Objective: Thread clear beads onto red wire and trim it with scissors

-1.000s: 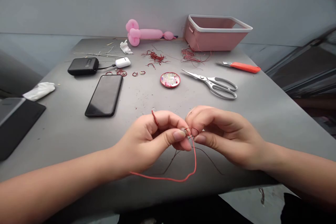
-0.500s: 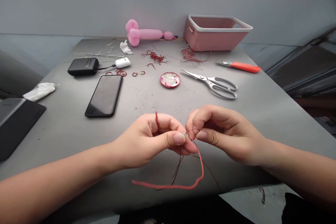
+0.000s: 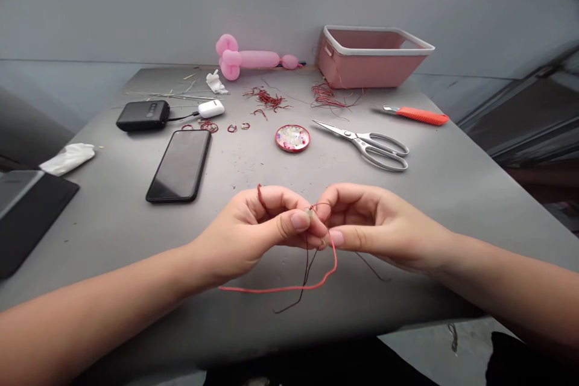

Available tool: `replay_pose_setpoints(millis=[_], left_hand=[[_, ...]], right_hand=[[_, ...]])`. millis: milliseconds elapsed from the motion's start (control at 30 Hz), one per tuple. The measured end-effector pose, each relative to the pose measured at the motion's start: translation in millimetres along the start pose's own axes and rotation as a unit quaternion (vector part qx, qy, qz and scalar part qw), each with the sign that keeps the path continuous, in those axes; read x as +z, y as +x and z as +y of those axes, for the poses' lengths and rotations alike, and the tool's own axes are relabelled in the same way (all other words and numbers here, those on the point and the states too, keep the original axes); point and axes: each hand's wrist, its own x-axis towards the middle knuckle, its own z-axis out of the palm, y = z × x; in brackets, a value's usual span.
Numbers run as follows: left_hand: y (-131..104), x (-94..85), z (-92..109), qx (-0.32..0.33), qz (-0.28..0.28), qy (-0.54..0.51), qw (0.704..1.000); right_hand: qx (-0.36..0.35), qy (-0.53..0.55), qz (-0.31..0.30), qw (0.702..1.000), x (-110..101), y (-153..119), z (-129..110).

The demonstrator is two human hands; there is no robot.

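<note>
My left hand (image 3: 266, 226) pinches a small pale bead (image 3: 309, 211) between thumb and fingertips, with a thin red cord loop round its index finger. Close beside it, my right hand (image 3: 375, 226) is closed, its thumb and fingers pressed together on the thin cord by the bead. A bright red cord (image 3: 333, 262) hangs from the bead and curves off to the left below my hands. Dark thin cords (image 3: 306, 274) dangle beneath the fingers. Exactly how the cords pass through the bead is too small to tell.
Beyond my hands lie a phone (image 3: 180, 166), a round dish of beads (image 3: 292, 138), scissors (image 3: 362, 142) and an orange cutter (image 3: 420, 115). Farther back are a power bank (image 3: 143, 115), red cord scraps (image 3: 266, 98), a pink balloon (image 3: 257, 59) and a pink basket (image 3: 371, 69).
Both hands have risen slightly, and my left hand has shifted a little left. My right fingertips have moved lower against the left ones. The red cord's curve hangs higher and narrower.
</note>
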Motion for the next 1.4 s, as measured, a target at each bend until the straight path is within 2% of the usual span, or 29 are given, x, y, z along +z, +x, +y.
replay_pose_setpoints(millis=[133, 233, 300, 367, 467, 533, 600, 667, 700, 800, 867, 933, 1033, 1133, 1200, 1300, 1400], left_hand=[[1, -2.3, 0, 0.009, -0.026, -0.002, 1.000], [1, -2.6, 2, -0.012, -0.030, 0.009, 0.999], [0, -2.4, 3, -0.029, -0.036, 0.009, 0.999], [0, -2.3, 3, -0.046, -0.040, 0.010, 0.998], [0, -3.6, 2, -0.064, -0.029, 0.025, 0.997], [1, -5.6, 0, -0.069, -0.024, 0.036, 0.997], [2, -7.2, -1, -0.065, -0.030, 0.033, 0.997], [3, -7.2, -2, -0.066, -0.043, 0.023, 0.997], [2, -6.2, -2, -0.068, -0.050, 0.020, 0.996], [0, 0.1, 0, -0.073, -0.041, 0.050, 0.995], [-3, 5.2, 2, -0.042, -0.016, 0.097, 0.994], [-6, 9.6, 4, 0.012, -0.005, 0.164, 0.986], [-10, 13.3, 7, 0.096, -0.023, 0.288, 0.953], [-11, 13.5, 10, 0.205, -0.036, 0.389, 0.897], [-11, 12.1, 10, 0.253, -0.038, 0.434, 0.864], [-9, 8.8, 8, 0.286, -0.032, 0.478, 0.830], [-7, 6.1, 4, 0.303, -0.017, 0.497, 0.813]], right_hand=[[0.027, -0.009, -0.005, 1.000, 3, 2, 0], [0.006, -0.102, -0.008, 0.995, 2, 1, -4], [-0.025, -0.195, -0.008, 0.980, 0, -1, -8], [-0.079, -0.308, -0.007, 0.948, -4, -2, -13], [-0.189, -0.448, -0.020, 0.873, -11, -1, -17], [-0.246, -0.497, -0.026, 0.831, -16, 1, -18], [-0.269, -0.519, -0.021, 0.811, -18, 2, -19], [-0.260, -0.516, -0.016, 0.816, -18, 3, -19], [-0.247, -0.501, -0.017, 0.830, -17, 2, -19], [-0.205, -0.394, -0.011, 0.896, -10, -1, -19], [-0.179, -0.319, 0.005, 0.931, -3, -5, -18], [-0.164, -0.293, 0.032, 0.941, 3, -9, -17], [-0.198, -0.331, 0.048, 0.921, 10, -13, -13], [-0.287, -0.371, 0.035, 0.882, 12, -14, -10], [-0.328, -0.383, 0.031, 0.863, 11, -13, -8], [-0.335, -0.401, 0.022, 0.852, 8, -11, -8], [-0.335, -0.413, 0.022, 0.847, 5, -9, -10]])
